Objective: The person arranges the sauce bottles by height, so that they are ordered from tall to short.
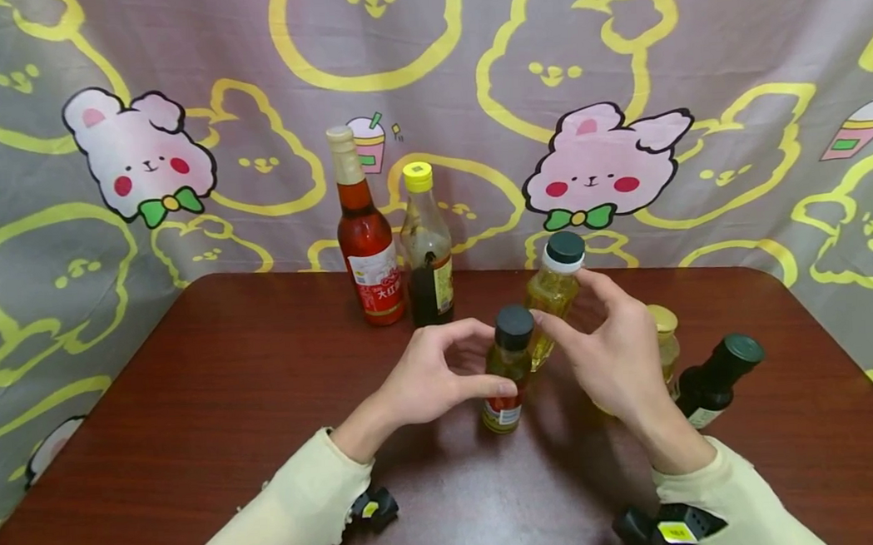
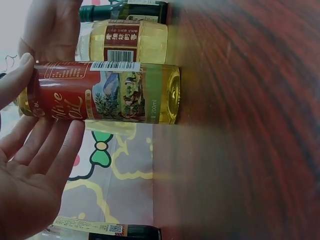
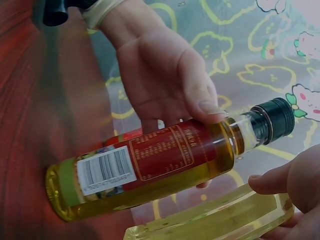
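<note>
My left hand [image 1: 431, 373] holds a small olive oil bottle [image 2: 112, 92] around its upper part, thumb on one side and fingers on the other. The bottle has a dark cap and a red label with a barcode. Just behind and to the right, my right hand [image 1: 617, 349] grips a taller bottle of yellow oil [image 1: 550, 295] near its neck, between thumb and fingers. That bottle has a dark green cap over a white collar. In the right wrist view the oil bottle [image 3: 215, 215] lies partly behind the olive oil bottle.
At the back stand a red-liquid bottle [image 1: 372, 264] and a yellow-capped bottle of dark sauce [image 1: 431, 281]. Right of my right hand are a yellow-capped oil bottle [image 1: 665, 325], partly hidden, and a dark green-capped bottle [image 1: 716, 376]. A patterned curtain [image 1: 244, 67] hangs behind the brown table [image 1: 155, 456].
</note>
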